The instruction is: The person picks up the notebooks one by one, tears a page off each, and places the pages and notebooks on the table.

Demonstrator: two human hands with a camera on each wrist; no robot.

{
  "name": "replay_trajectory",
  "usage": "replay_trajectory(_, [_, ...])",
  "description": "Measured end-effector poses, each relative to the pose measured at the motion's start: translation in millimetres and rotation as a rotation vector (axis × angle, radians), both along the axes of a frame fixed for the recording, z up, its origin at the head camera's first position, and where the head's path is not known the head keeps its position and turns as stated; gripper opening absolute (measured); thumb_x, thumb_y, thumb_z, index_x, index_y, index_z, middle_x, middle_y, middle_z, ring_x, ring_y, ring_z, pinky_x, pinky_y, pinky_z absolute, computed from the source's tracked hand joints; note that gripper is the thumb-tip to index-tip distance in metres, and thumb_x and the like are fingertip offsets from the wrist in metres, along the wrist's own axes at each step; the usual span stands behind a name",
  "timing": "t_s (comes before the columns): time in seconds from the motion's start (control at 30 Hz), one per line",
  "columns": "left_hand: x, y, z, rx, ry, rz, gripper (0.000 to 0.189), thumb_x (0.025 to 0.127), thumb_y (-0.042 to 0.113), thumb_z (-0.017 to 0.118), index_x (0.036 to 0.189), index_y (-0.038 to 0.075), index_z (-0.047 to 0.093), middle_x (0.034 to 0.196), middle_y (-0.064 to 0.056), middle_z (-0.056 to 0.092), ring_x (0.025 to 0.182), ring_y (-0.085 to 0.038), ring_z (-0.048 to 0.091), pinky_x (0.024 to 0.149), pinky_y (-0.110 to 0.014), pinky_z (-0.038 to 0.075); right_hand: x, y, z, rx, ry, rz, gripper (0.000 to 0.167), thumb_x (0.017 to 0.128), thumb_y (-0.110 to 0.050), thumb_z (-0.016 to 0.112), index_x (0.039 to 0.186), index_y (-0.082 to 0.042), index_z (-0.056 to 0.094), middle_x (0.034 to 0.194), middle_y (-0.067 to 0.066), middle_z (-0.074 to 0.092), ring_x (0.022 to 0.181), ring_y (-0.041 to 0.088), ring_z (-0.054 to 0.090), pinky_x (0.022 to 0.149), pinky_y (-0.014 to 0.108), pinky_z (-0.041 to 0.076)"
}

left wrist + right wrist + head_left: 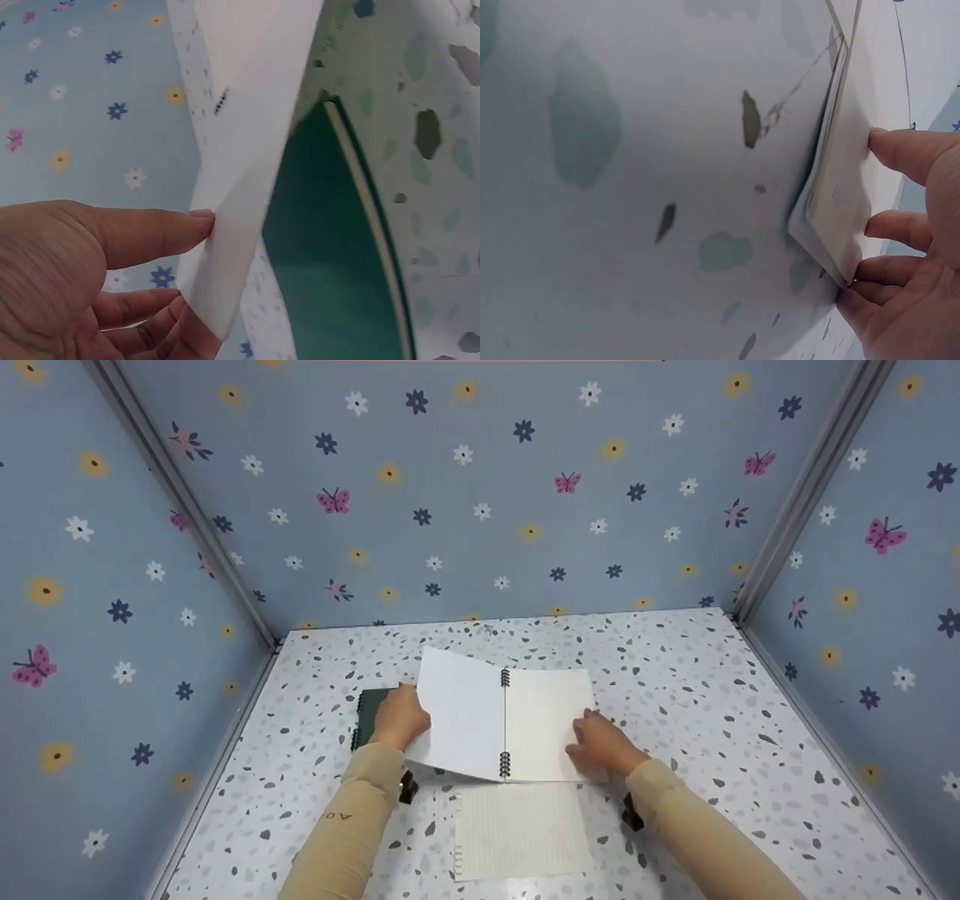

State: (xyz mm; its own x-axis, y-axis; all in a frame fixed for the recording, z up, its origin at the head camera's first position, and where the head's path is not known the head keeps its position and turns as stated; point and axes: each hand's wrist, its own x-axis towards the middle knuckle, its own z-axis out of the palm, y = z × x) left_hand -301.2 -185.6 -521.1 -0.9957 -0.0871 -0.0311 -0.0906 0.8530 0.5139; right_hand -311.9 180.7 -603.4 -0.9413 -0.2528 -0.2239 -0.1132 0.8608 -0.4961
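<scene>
A spiral notebook (547, 720) lies spread in the middle of the table, a black coil between its halves. My left hand (401, 718) pinches the outer edge of its left page (461, 712), which stands tilted up from the table. Thumb on one face and fingers behind show in the left wrist view, the page (247, 165) between them. At the right page's outer edge rests my right hand (606, 742), thumb and fingertips spread on the paper (847, 172), lower fingers at the corner. A dark green notebook (367, 716) lies partly hidden behind my left hand.
A loose lined sheet (521, 832) with a torn, perforated left edge lies in front of the spread notebook. The speckled white table (675, 682) meets flower-patterned walls (480, 540) at the back and both sides. Grey metal posts (795, 502) stand at the corners.
</scene>
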Motion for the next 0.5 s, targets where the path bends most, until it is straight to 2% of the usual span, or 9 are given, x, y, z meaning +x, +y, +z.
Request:
replay_trajectory(0.17, [-0.6,-13.7,-28.2,0.015,-0.089,0.022,0.04,0.083,-0.004,0.069,0.12,-0.017,0.067,0.113,-0.033,0.075,0.101,-0.046,0.075,0.094,-0.059,0.063,2.1,2,-1.5,0.002,-0.012,0.001,0.055,0.105,-0.027,0.071,0.149,0.004,0.06,0.172,0.032,0.032,0.164,0.048,0.027,0.135,0.061,0.022])
replay_trajectory(0.3, [-26.5,-34.1,-86.4,0.013,-0.094,-0.025,0.037,0.083,0.002,0.072,0.116,-0.013,0.07,0.107,-0.027,0.077,0.089,-0.037,0.073,0.085,-0.054,0.064,3.8,3,-4.7,0.005,-0.005,0.006,0.065,0.107,-0.03,0.068,0.158,0.004,0.051,0.175,0.03,0.027,0.166,0.046,0.022,0.137,0.059,0.018])
replay_trajectory(0.4, [-29.0,-32.4,-92.2,-0.002,-0.094,-0.038,0.032,0.084,0.002,0.07,0.113,-0.012,0.072,0.104,-0.025,0.077,0.083,-0.032,0.07,0.083,-0.052,0.064,4.5,4,-3.9,0.008,-0.009,0.005,0.065,0.107,-0.032,0.067,0.159,0.004,0.05,0.176,0.029,0.027,0.167,0.045,0.021,0.137,0.058,0.017])
replay_trajectory(0.43, [-25.7,-28.3,-85.8,-0.01,-0.102,-0.037,0.031,0.086,0.001,0.069,0.113,-0.013,0.072,0.105,-0.026,0.078,0.085,-0.034,0.071,0.084,-0.054,0.064,4.2,4,-3.1,0.006,-0.005,0.007,0.063,0.107,-0.03,0.068,0.157,0.005,0.052,0.175,0.03,0.028,0.166,0.046,0.022,0.137,0.059,0.018])
replay_trajectory(0.47, [-20.2,-21.5,-73.5,-0.022,-0.11,-0.024,0.031,0.085,-0.001,0.067,0.113,-0.014,0.072,0.106,-0.027,0.078,0.084,-0.034,0.071,0.085,-0.055,0.064,3.6,4,-1.5,0.006,-0.004,0.004,0.062,0.106,-0.03,0.069,0.155,0.005,0.053,0.174,0.03,0.03,0.166,0.046,0.024,0.137,0.059,0.018])
replay_trajectory(0.5, [-18.1,-18.1,-69.4,-0.038,-0.107,-0.024,0.03,0.086,0.0,0.067,0.112,-0.013,0.072,0.105,-0.027,0.078,0.085,-0.034,0.072,0.085,-0.056,0.064,2.6,5,0.2,0.005,-0.002,0.005,0.06,0.105,-0.028,0.07,0.153,0.006,0.056,0.173,0.031,0.033,0.165,0.046,0.026,0.136,0.059,0.019])
